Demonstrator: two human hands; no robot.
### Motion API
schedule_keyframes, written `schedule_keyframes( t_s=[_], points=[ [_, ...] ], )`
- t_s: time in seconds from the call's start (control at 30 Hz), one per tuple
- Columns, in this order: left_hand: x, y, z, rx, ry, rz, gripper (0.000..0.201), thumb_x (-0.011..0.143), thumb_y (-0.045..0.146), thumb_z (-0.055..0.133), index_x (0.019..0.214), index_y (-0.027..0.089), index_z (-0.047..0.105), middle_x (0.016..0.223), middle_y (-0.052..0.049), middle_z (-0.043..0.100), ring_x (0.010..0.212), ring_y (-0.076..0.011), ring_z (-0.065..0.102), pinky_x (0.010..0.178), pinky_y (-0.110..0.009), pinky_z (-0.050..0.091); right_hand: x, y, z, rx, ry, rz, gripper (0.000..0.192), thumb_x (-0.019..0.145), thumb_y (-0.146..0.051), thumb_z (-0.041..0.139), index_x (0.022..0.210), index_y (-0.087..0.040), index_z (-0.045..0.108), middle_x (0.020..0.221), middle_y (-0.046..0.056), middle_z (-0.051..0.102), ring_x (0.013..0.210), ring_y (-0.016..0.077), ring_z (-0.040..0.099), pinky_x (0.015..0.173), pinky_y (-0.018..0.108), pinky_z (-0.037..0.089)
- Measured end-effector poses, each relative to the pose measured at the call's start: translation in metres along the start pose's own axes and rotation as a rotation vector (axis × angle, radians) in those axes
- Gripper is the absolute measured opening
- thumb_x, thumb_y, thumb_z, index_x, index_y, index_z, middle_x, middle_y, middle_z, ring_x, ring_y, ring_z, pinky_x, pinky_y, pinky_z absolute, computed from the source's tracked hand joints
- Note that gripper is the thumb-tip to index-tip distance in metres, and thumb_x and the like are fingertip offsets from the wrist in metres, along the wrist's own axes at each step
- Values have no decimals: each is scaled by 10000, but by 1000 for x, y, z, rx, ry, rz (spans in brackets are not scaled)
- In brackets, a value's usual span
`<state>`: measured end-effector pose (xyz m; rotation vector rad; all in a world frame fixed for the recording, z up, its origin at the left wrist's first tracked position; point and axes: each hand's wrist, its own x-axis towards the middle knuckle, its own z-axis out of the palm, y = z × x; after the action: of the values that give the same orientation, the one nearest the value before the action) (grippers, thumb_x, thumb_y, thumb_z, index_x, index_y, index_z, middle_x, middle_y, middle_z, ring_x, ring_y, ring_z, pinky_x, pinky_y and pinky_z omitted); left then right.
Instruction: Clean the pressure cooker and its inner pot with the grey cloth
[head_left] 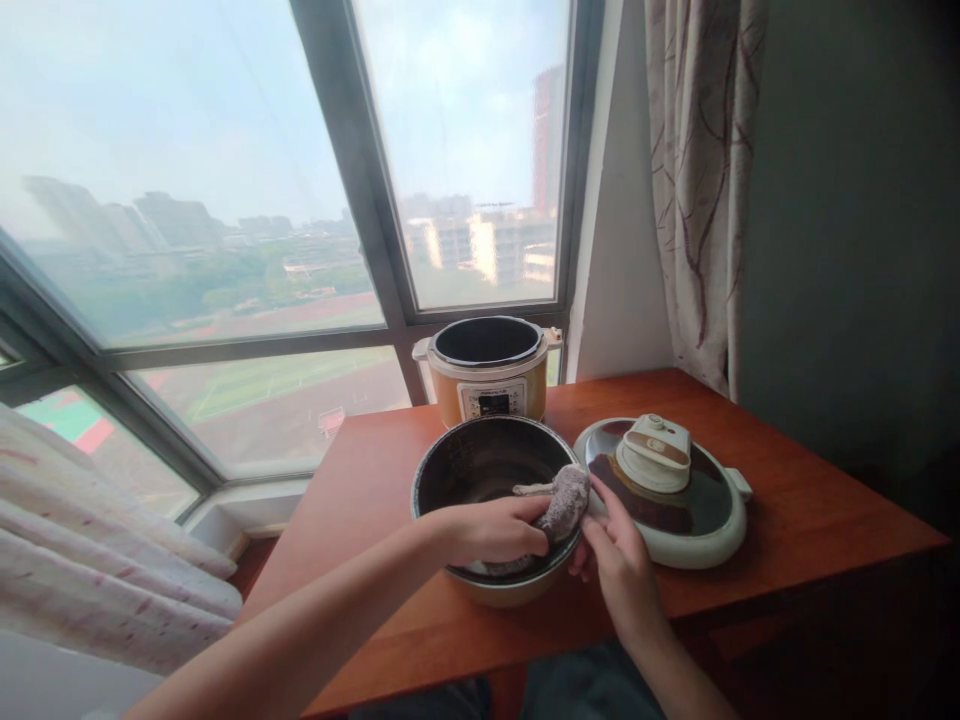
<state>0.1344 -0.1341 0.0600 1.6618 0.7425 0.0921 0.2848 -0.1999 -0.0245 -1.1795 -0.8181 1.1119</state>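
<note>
A dark-lined inner pot (480,470) stands near the table's front edge. My left hand (499,530) reaches across it from the left, fingers closed around a grey-brown cloth (568,500) that is bunched over the pot's right rim. My right hand (616,545) grips the same rim from outside, thumb and fingers close to the cloth. Just behind the pot sits a yellow and white electric pressure cooker (491,375), uncovered, with a small control panel at its front. Its lid (664,490) lies to the right, knob side up.
All of these stand on a reddish-brown wooden table (360,500). Large windows (457,150) rise behind and to the left. Patterned curtains hang at the left (112,560) and at the right (705,180), beside a dark wall (855,250).
</note>
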Motion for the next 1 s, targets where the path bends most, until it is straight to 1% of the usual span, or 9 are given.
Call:
schedule_keyframes(
  t_s=[0.13,0.23,0.33,0.43,0.57,0.67,0.77,0.9,1.0],
  points=[
    [-17,6,-19,167,-157,-155,628,653,124,577,1264,254,639,1141,1,674,1131,-270,586,976,-350,428,14,-7,-6,-17,-45,29,785,792,-420,603,1482,-98,408,481,-39,524,443,161,471,422,256,363],
    [-20,4,-22,182,-181,-274,697,659,156,614,1343,290,590,1169,3,672,1143,-271,589,955,-348,444,29,-9,-9,2,-71,37,714,782,-412,627,1412,-101,502,473,-59,480,450,140,430,440,249,343],
    [-15,-3,-15,63,-100,-250,677,680,163,610,1345,287,587,1183,3,670,1148,-248,587,975,-337,437,43,-8,-9,33,-68,35,652,776,-425,667,1345,-125,561,551,-46,529,511,141,470,493,253,367],
    [-4,-13,-5,-170,24,-194,655,684,133,596,1325,269,594,1166,-1,677,1140,-214,591,988,-313,432,49,-3,-10,39,-63,16,653,794,-472,683,1349,-159,539,698,-9,636,642,176,573,630,287,456],
    [13,-24,5,-527,198,-167,591,696,152,591,1281,230,592,973,-25,711,901,-197,662,869,-321,496,41,4,-12,49,-14,-26,651,821,-517,672,1353,-186,494,858,32,696,780,209,639,758,318,492],
    [23,-28,9,-695,290,-114,548,705,156,584,1249,220,579,840,-17,687,755,-187,658,799,-331,523,25,6,-12,23,-7,-2,655,817,-559,669,1320,-172,505,711,3,647,619,183,588,597,287,474],
    [29,-25,14,-738,387,-87,505,728,155,562,1230,215,564,792,-19,656,706,-190,645,757,-340,535,6,5,-6,-6,-11,20,766,813,-585,657,1420,-173,440,562,-44,551,473,149,468,420,236,351],
    [36,-19,21,-730,553,-112,491,763,166,524,1252,218,522,790,-27,629,646,-189,629,673,-323,527,-8,3,4,-9,-15,1,905,793,-589,647,1505,-111,359,479,-61,493,417,132,408,372,219,303],
    [42,-18,25,-730,554,-115,556,778,176,497,1328,232,448,750,-14,605,586,-197,617,604,-326,514,-8,2,8,-1,-31,-4,932,790,-572,634,1516,-68,339,461,-68,470,405,125,391,366,214,288]
  ],
)
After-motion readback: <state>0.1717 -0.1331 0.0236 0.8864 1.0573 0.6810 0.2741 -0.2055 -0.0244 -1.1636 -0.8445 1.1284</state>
